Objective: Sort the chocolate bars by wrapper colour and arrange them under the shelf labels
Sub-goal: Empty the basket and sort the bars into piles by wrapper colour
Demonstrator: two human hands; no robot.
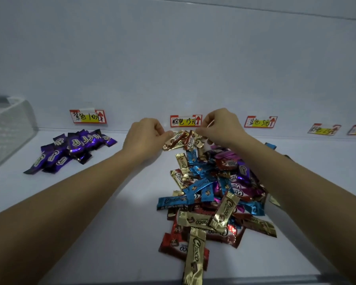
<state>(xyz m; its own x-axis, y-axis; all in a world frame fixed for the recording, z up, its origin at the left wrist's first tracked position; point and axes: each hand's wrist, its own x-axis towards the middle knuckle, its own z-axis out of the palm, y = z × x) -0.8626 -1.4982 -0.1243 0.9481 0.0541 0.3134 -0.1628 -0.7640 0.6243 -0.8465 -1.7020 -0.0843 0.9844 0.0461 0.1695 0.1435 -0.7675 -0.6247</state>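
A mixed heap of chocolate bars (214, 194) in gold, blue, red and magenta wrappers lies on the white shelf (119, 202). Under the middle label (185, 121) sits a small cluster of gold and brown bars (182, 139). My left hand (146, 136) pinches the left end of that cluster with curled fingers. From the right, my right hand (220, 126) has its curled fingers on the same cluster. Several purple bars (70, 150) lie grouped under the left label (88, 116).
More labels hang on the back wall: one (260, 121) right of centre and two (324, 129) at the far right. A translucent plastic basket (6, 128) stands at the left edge. A blue bar (270, 145) lies behind my right forearm.
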